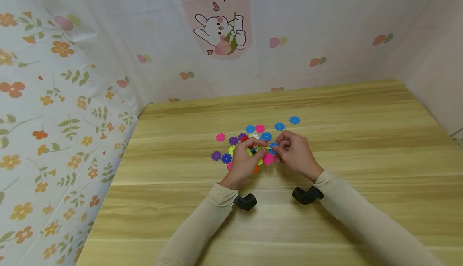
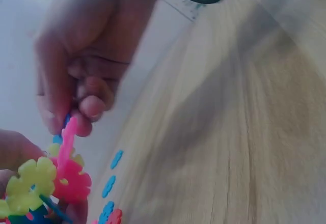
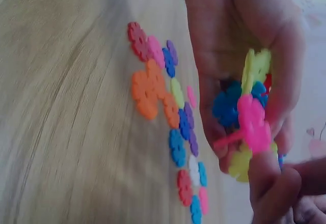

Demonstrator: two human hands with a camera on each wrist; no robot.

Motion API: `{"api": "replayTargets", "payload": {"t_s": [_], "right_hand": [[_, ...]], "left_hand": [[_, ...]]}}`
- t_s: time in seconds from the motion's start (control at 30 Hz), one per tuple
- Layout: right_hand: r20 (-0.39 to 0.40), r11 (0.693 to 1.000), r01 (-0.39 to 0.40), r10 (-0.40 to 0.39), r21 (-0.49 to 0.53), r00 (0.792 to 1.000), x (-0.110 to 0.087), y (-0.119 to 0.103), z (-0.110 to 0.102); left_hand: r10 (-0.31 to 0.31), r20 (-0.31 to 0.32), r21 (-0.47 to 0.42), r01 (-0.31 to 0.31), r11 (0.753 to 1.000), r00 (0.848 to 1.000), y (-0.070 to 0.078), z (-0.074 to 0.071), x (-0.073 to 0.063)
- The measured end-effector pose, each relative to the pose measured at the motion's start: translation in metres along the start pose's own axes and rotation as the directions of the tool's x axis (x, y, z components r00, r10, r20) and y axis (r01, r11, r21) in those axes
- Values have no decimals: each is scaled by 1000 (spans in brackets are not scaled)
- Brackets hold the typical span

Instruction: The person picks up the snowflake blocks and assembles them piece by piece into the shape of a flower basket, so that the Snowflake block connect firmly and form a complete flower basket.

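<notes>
Over the loose discs on the table, my left hand [image 1: 245, 160] grips a cluster of interlocked plastic snowflake discs. In the left wrist view the cluster shows yellow discs [image 2: 31, 184], pink discs [image 2: 75, 182] and some blue. The right wrist view shows the left palm and fingers [image 3: 204, 81] curled around it, with a bright pink disc [image 3: 254, 124] facing out. Beside it, my right hand [image 1: 297, 154] pinches a blue snowflake disc [image 1: 273, 148] between thumb and fingers, against the cluster's edge. The right fingertips cover much of that disc.
Loose snowflake discs lie under and around the hands, among them purple [image 1: 216, 156], pink [image 1: 220, 137], orange [image 3: 147, 89] and blue [image 1: 294, 120] ones. The wood-grain table [image 1: 173, 209] meets printed cloth [image 1: 159, 37] at its back and left. Black wrist devices [image 1: 246, 202] sit at both cuffs.
</notes>
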State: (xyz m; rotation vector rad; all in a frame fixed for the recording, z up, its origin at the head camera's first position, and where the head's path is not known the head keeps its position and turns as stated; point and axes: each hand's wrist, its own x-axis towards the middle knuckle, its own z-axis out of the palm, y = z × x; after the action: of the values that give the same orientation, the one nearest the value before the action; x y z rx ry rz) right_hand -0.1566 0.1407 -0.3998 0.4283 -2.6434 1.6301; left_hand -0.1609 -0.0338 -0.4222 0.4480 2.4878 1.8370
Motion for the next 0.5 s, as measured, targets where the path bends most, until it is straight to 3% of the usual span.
{"api": "replayTargets", "payload": {"t_s": [0.1, 0.23, 0.33, 0.37, 0.5], "right_hand": [[13, 995, -24, 23, 97, 1000, 0, 5, -1], [11, 989, -42, 41, 141, 999, -6, -15, -4], [-12, 979, -55, 58, 195, 998, -10, -31, -5], [-24, 975, -52, 58, 218, 998, -10, -32, -3], [-94, 957, -15, 44, 291, 995, -10, -31, 9]], "left_hand": [[-2, 14, -41, 3, 999, 1000, 1, -2, 0], [-24, 41, -153, 30, 988, 999, 5, -11, -3], [-51, 53, -235, 62, 970, 997, 5, -14, -3], [-59, 51, -256, 70, 964, 997, 1, -14, -3], [-98, 29, -361, 102, 927, 995, 9, -17, -6]]}}
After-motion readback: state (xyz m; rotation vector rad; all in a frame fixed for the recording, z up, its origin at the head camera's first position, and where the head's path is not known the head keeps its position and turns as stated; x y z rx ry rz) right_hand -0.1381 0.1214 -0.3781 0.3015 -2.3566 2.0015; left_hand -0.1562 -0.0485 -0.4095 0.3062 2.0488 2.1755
